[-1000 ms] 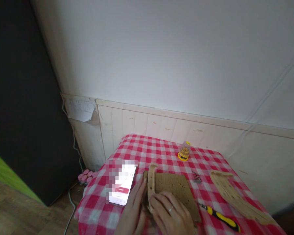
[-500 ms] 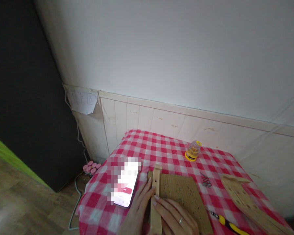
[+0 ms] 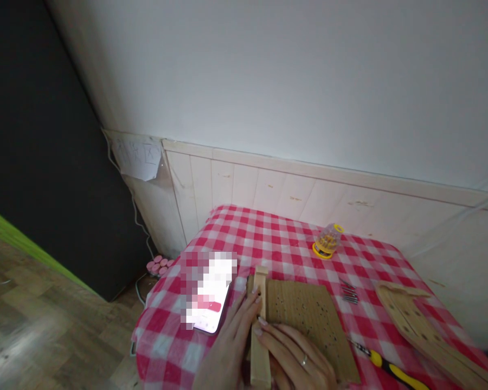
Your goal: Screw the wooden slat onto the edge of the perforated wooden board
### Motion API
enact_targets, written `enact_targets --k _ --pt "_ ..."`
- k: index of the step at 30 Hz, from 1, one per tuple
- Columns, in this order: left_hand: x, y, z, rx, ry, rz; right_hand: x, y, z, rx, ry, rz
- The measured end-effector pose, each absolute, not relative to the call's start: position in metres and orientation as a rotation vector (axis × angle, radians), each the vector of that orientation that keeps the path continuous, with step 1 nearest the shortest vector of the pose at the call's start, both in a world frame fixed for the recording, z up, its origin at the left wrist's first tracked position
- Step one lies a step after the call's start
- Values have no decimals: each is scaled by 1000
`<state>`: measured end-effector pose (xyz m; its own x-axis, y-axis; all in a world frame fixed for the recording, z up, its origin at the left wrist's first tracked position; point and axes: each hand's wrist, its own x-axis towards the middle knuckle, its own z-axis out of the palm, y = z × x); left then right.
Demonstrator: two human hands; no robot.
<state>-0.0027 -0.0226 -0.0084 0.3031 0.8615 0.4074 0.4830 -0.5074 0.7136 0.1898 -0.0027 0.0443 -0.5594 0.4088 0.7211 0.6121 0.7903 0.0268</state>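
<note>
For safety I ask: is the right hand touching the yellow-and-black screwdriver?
Apart: the head view shows part of the brown wooden board between the right hand and screwdriver.

A plain corner of a room, with a pale wall above scuffed white panelling.
The smooth grey-white wall (image 3: 284,92) fills most of the view, softly lit and dimmer toward the upper edge; a cream moulding (image 3: 268,162) divides it from the white vertical-board panelling (image 3: 244,184), which bears brownish scuffs. Farther left, a white paper sheet (image 3: 142,165) with faint line drawings hangs low on the wall. A tall, flat, near-black panel (image 3: 57,173) stands at the left, a lime-green strip (image 3: 16,239) along its foot, and a thin white cable (image 3: 135,214) trails beside it. Brown wood-patterned flooring (image 3: 44,309) catches a pale glare at lower left. The tabletop (image 3: 264,233), covered in red-and-white checked cloth, stands by the panelling.
</note>
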Motion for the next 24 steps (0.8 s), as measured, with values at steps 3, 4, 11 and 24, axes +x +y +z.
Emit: enact_targets --k 3,4,11,24 --pt "0 -21 -10 2146 1212 1121 188 -4 47 -787 -2221 -317" --pt "1 -21 -10 2156 1221 1124 187 -4 47 -797 -2216 -303" --pt "5 -21 -3 2166 1290 1131 186 -6 45 -820 -2207 -280" --pt "3 -20 2 2157 1249 1155 181 -11 50 -889 -2106 -288"
